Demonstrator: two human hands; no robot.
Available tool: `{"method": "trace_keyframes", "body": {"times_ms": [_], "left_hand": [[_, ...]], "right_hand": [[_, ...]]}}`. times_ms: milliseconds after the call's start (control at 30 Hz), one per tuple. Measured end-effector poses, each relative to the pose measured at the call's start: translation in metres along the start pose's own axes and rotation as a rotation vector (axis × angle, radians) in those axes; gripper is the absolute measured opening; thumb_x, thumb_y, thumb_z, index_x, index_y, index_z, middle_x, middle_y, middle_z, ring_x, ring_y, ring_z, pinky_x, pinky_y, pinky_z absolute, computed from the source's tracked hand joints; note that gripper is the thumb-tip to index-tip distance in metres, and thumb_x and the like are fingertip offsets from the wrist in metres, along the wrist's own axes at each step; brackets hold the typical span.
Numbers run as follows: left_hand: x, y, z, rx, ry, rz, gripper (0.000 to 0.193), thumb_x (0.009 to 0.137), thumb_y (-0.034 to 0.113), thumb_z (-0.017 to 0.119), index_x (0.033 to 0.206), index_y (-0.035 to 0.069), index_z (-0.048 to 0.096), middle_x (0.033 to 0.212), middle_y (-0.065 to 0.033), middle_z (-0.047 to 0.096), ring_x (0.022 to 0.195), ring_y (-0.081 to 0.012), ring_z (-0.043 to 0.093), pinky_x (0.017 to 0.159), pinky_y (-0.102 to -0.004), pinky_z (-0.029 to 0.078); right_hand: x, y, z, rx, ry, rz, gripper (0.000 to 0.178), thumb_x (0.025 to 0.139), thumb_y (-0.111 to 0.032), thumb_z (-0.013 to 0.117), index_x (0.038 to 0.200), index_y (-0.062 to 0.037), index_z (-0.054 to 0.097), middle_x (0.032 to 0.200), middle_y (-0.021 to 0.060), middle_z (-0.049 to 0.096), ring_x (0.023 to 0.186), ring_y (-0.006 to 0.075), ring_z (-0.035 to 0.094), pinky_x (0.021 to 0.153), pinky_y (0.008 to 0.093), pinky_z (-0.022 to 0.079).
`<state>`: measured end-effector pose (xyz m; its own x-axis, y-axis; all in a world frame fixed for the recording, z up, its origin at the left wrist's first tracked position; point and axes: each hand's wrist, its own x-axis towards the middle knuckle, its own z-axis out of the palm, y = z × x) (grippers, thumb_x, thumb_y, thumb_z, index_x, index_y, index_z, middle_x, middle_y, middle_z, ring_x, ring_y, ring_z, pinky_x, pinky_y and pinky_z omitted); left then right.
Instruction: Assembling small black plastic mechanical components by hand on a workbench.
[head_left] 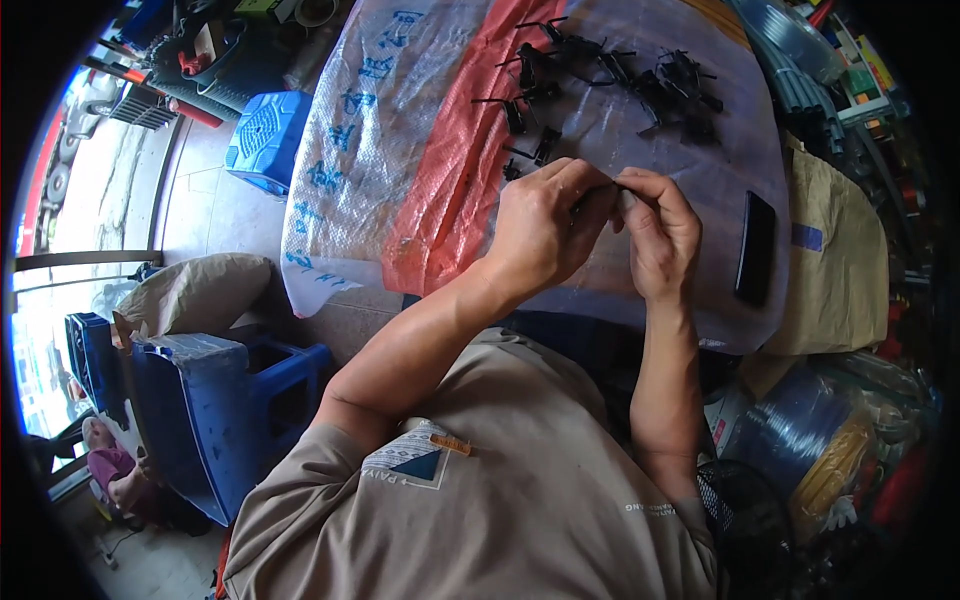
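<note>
My left hand (553, 222) and my right hand (662, 235) meet above the near part of a covered table. Both are closed, with thumbs and fingertips pinched together. A small dark piece shows between the fingers of my left hand, mostly hidden, so I cannot make out its kind. What my right fingertips grip is too small to name. Beyond my hands lie several black parts (650, 95) with thin rods sticking out, some in a loose heap. One black part (546, 146) lies just past my left hand.
A white woven plastic sheet (350, 130) with a red stripe (440, 190) covers the table. A black phone (756, 248) lies at right. Blue stools (268, 140) stand left, and a person (115, 475) is at lower left. Bagged coiled tubing (790, 425) sits at lower right.
</note>
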<state>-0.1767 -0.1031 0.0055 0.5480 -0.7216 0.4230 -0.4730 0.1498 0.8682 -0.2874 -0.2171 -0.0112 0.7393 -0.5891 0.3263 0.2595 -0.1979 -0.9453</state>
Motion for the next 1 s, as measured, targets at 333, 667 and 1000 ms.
{"method": "trace_keyframes", "body": {"times_ms": [333,667,1000], "left_hand": [[-0.005,-0.002,-0.012,-0.729,-0.077,-0.688,0.019,0.095,0.024,0.058,0.097,0.005,0.063,0.077,-0.0009,0.061,0.061,-0.0039,0.046,0.053,-0.0200,0.033],[-0.013,-0.006,-0.031,-0.173,-0.288,-0.185,0.032,0.087,0.013,0.062,0.113,-0.005,0.058,0.090,-0.0160,0.067,0.084,-0.0215,0.066,0.078,-0.0335,0.051],[-0.015,-0.015,-0.047,-0.290,-0.199,-0.280,0.031,0.085,0.011,0.060,0.113,-0.004,0.059,0.083,-0.0105,0.066,0.079,-0.0130,0.062,0.072,-0.0287,0.051]], "right_hand": [[-0.009,-0.010,0.003,0.235,0.016,0.225,0.016,0.090,-0.005,0.058,0.104,0.0008,0.061,0.087,0.0026,0.063,0.077,0.0065,0.054,0.071,0.0194,0.044],[-0.011,-0.019,-0.006,-0.177,-0.221,0.269,0.009,0.092,-0.010,0.060,0.094,-0.0016,0.061,0.069,0.0004,0.057,0.062,0.0056,0.052,0.055,0.0211,0.041],[0.016,-0.022,0.015,-0.241,-0.375,0.180,0.011,0.089,-0.007,0.056,0.096,-0.0005,0.062,0.074,0.0019,0.060,0.067,0.0073,0.055,0.060,0.0232,0.045]]}}
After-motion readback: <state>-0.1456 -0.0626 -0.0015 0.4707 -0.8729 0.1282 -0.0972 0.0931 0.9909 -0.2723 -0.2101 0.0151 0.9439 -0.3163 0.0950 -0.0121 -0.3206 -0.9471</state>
